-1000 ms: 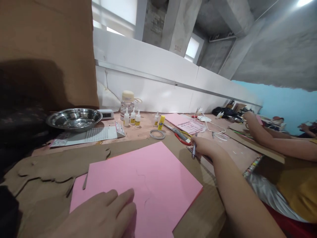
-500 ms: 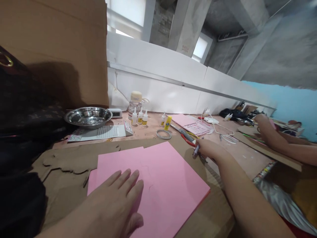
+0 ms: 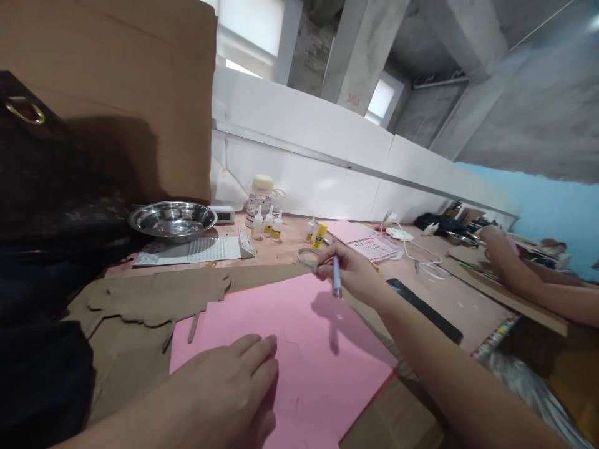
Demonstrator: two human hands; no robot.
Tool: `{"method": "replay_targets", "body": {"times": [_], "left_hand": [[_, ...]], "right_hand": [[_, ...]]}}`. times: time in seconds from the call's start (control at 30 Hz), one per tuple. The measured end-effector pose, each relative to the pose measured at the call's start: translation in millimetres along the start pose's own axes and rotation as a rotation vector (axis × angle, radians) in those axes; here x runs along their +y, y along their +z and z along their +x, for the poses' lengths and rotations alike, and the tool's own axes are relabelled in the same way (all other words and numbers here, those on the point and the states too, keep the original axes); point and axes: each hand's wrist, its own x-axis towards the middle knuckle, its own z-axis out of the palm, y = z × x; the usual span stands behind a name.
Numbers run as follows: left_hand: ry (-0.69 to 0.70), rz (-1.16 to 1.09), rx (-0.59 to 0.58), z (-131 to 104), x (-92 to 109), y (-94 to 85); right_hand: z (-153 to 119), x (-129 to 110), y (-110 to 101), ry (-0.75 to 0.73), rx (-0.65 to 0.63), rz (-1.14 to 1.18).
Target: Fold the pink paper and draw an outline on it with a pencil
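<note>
Pink sheets (image 3: pixel 299 330) lie stacked and slightly fanned on brown cardboard, with faint thin marks on the top one. My left hand (image 3: pixel 238 374) rests palm down on their lower left part, fingers a little bent, holding nothing. Over the sheets' upper edge, my right hand (image 3: pixel 349 271) grips a purple pen (image 3: pixel 336 277), which points down and casts a shadow on the paper. Just behind that hand are a roll of tape (image 3: pixel 307 256) and a yellow glue stick (image 3: pixel 320 236).
Small glue bottles (image 3: pixel 276 227), a jar (image 3: pixel 260 196) and a steel bowl (image 3: pixel 173 220) stand at the back. A black flat object (image 3: pixel 423 310) lies right of my forearm. Another person's arm (image 3: pixel 519 268) is at far right.
My right hand has moved left with the pen, from beside the tools to above the pink sheets. My left hand has drawn its fingers in, and the sheets have shifted slightly.
</note>
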Motion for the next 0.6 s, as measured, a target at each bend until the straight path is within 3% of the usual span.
{"method": "replay_targets", "body": {"times": [0.17,0.3,0.43,0.6], "left_hand": [[-0.008,0.023,-0.104,4.1,-6.4,-8.6],[-0.013,0.023,-0.151,7.4,-12.9,-2.6],[-0.002,0.064,-0.087,2.9,-18.3,17.1],[0.063,0.139,0.049,-4.9,-23.9,34.4]], "right_hand": [[-10.0,-15.5,28.6,-0.106,-0.364,0.093],[-24.8,-16.4,43.9,-0.076,-0.389,0.120],[-36.5,-14.1,46.6,-0.155,-0.416,0.066],[-40.4,-16.2,33.8,-0.306,-0.463,-0.132]]}}
